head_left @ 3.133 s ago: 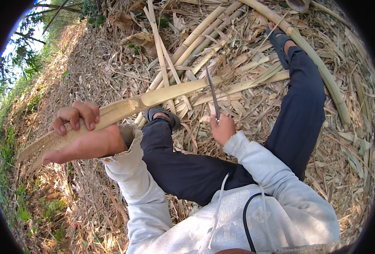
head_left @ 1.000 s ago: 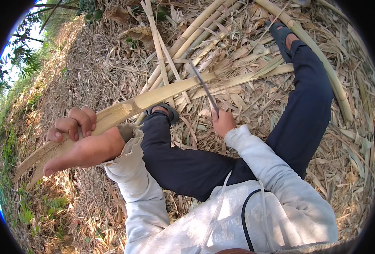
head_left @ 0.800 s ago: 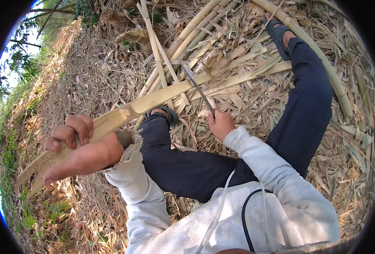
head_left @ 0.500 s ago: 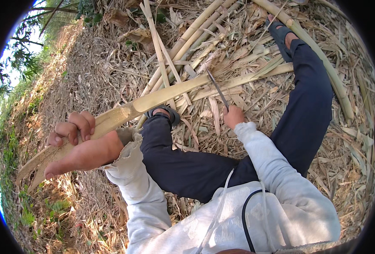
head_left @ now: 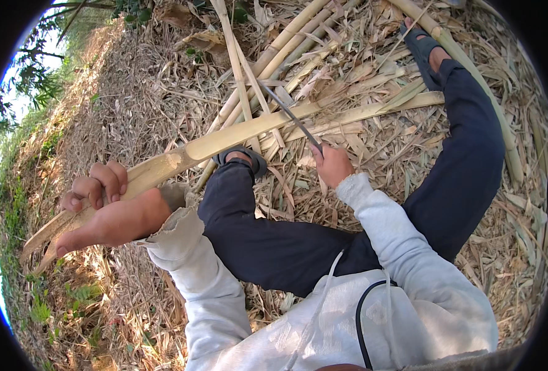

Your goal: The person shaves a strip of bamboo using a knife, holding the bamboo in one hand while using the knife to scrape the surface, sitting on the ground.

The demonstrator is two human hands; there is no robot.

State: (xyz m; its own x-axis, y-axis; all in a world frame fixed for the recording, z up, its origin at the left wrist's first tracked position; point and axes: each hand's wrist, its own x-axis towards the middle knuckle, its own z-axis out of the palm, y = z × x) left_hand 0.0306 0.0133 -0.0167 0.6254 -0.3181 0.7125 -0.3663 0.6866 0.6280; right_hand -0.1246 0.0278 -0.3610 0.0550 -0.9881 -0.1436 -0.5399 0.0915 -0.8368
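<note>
A long split bamboo strip point(head_left: 224, 141) slants from the lower left up toward the middle, its near end forked. My left hand point(head_left: 116, 213) is closed round it close to that forked end, fingers over the far edge and thumb along the near side. In my right hand point(head_left: 334, 166) is the handle of a dark, narrow-bladed knife point(head_left: 295, 119). Its blade crosses the strip near the far end and points up and left. Whether the edge touches the bamboo I cannot tell.
Several bamboo poles point(head_left: 280, 46) lie beyond the strip, with thinner split pieces point(head_left: 232, 52) across them. Another pole point(head_left: 471, 74) runs past my right sandal point(head_left: 421, 52). My left sandal point(head_left: 249, 157) is just beside the strip. Dry leaves and shavings point(head_left: 385, 167) cover the ground.
The knife has swung left, and its blade now lies across the strip farther from the far end. My right hand has moved slightly left and up; my left hand has shifted a little left.
</note>
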